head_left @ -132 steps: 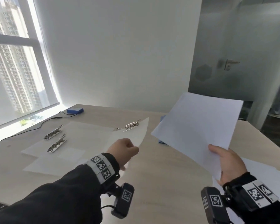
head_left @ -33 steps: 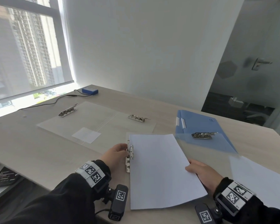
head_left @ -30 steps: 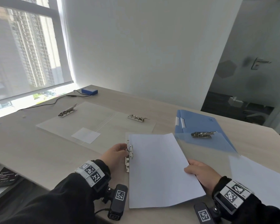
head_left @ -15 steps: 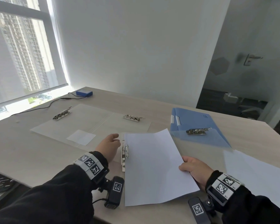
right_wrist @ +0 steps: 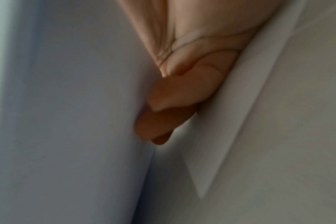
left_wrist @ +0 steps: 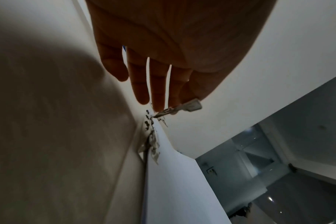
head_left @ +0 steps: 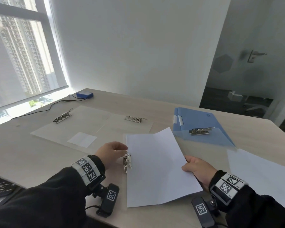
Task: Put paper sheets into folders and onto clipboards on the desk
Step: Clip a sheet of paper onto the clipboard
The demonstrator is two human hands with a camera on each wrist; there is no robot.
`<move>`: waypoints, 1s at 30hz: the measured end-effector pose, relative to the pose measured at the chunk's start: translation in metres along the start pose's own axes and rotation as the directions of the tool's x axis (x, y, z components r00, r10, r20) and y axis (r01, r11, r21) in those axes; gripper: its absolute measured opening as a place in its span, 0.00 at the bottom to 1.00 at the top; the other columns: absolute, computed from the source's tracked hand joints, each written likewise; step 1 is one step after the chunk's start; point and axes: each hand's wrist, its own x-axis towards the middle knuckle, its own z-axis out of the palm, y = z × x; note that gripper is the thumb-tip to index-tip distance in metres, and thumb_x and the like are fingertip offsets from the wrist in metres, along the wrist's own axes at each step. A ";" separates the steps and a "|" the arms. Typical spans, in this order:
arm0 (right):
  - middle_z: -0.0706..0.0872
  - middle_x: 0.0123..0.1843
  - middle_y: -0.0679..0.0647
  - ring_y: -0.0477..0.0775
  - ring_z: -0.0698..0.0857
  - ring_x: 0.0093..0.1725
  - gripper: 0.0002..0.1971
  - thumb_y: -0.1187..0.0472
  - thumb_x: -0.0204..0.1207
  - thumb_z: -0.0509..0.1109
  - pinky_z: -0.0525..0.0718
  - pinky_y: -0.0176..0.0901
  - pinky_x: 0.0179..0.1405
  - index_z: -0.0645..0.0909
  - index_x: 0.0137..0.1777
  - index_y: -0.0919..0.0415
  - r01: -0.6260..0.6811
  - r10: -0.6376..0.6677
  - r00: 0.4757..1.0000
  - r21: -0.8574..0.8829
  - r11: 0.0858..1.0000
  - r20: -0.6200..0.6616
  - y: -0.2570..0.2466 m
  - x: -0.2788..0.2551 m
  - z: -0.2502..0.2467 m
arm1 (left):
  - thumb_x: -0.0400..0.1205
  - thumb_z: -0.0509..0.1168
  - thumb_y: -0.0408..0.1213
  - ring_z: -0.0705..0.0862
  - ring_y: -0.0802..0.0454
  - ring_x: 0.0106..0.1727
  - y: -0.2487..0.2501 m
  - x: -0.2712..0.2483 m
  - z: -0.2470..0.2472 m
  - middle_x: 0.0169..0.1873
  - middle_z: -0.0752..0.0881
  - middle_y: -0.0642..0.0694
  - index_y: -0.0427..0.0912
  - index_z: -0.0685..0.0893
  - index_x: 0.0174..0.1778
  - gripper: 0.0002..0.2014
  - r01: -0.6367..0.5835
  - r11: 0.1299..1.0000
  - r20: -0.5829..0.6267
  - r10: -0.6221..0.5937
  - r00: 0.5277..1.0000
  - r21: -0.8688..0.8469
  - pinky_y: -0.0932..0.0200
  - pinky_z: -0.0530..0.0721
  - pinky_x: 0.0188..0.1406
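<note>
Now left hand (head_left: 111, 152) at metal clip (head_left: 127, 162) of clear clipboard (head_left: 124, 137) on bench (head_left: 31, 155); fingers (left_wrist: 159, 97) nearly straight, lifting clip lever. Right hand (head_left: 198, 168) pinches paper sheet (head_left: 155, 165) at right edge, sheet lying over clipboard. Best: hold lever up, slide sheet's left edge fully under clip, square it, then release gently.

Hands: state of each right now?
Left hand: open, straight fingers touching the raised clip lever.
Right hand: holding the paper sheet by its edge.

The paper sheet (head_left: 156, 168) hides its clipboard and the right hand's (head_left: 200, 171) fingers; the right wrist view is blurred.
</note>
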 end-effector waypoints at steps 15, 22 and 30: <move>0.92 0.54 0.66 0.66 0.90 0.48 0.16 0.77 0.78 0.60 0.86 0.53 0.50 0.84 0.59 0.65 0.012 -0.012 1.000 0.015 1.000 0.009 0.005 0.006 -0.003 | 0.77 0.71 0.53 0.76 0.49 0.72 0.003 -0.007 -0.003 0.80 0.66 0.47 0.48 0.60 0.84 0.41 -0.072 0.831 0.229 -0.068 0.971 0.551 0.59 0.72 0.73; 0.92 0.53 0.66 0.66 0.89 0.48 0.16 0.76 0.74 0.63 0.84 0.57 0.54 0.84 0.59 0.65 0.015 -0.016 1.000 0.062 0.998 0.015 0.007 0.006 -0.001 | 0.69 0.71 0.63 0.72 0.40 0.76 0.005 -0.001 0.001 0.79 0.64 0.44 0.50 0.61 0.82 0.47 -0.103 0.673 0.213 -0.083 0.974 0.733 0.45 0.71 0.77; 0.90 0.51 0.68 0.65 0.88 0.46 0.15 0.75 0.81 0.58 0.85 0.52 0.47 0.83 0.60 0.68 0.007 -0.006 1.000 0.101 0.995 -0.010 0.001 -0.002 0.004 | 0.72 0.74 0.54 0.73 0.43 0.76 0.004 0.001 0.004 0.80 0.61 0.44 0.47 0.58 0.84 0.47 -0.042 0.761 0.205 -0.121 0.971 0.647 0.53 0.73 0.75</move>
